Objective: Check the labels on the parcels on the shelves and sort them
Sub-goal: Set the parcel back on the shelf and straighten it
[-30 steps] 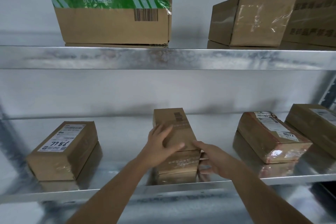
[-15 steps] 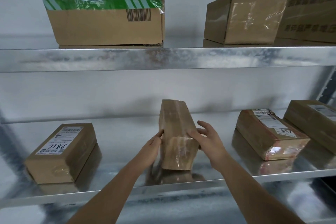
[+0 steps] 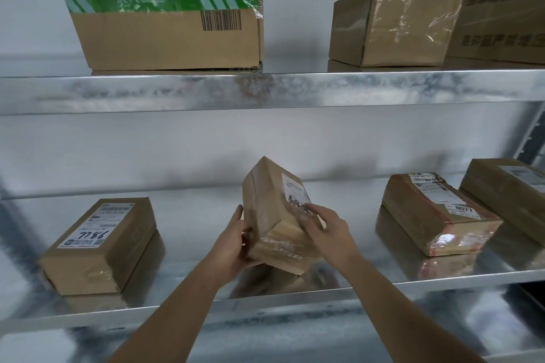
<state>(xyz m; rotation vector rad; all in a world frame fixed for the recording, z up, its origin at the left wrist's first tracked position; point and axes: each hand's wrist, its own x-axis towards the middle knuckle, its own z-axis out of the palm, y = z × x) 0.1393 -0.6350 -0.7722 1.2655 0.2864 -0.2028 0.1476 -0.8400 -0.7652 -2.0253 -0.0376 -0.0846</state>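
Both hands hold the middle parcel [image 3: 275,215] tilted just above the lower shelf [image 3: 295,293]: the left hand [image 3: 233,247] grips its near corner, and the right hand [image 3: 327,230] lies with fingers [image 3: 312,209] spread across its white label [image 3: 295,193]. A second ago that label was hidden beneath; now it faces up, so reading can likely begin.

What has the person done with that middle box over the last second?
The middle parcel, which lay flat on the lower shelf, was tipped up and turned, so its white label now shows. The left hand moved from its top to its side; the right hand touches the label face. The other parcels stayed put.
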